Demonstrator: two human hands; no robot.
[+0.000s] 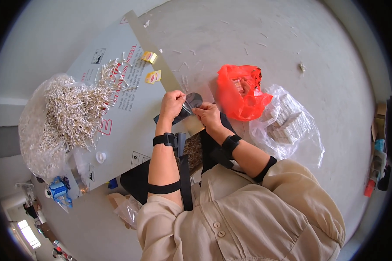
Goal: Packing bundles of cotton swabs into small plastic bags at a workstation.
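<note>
My left hand (172,105) and my right hand (208,115) meet over the edge of a flat grey board (130,126). Together they pinch a small dark shiny piece of film or bag (192,101) between the fingertips. A black strap device sits on each wrist. Below the hands lies a dark speckled strip (193,152) on black cloth. A large heap of thin white sticks (72,113) on clear plastic sits to the left on the board.
A red plastic bag (239,93) with small packs in it lies right of the hands, beside a clear bag (287,124) of white boxes. Two yellow tape rolls (151,66) rest on the board. Blue items (59,191) lie lower left. Concrete floor all around.
</note>
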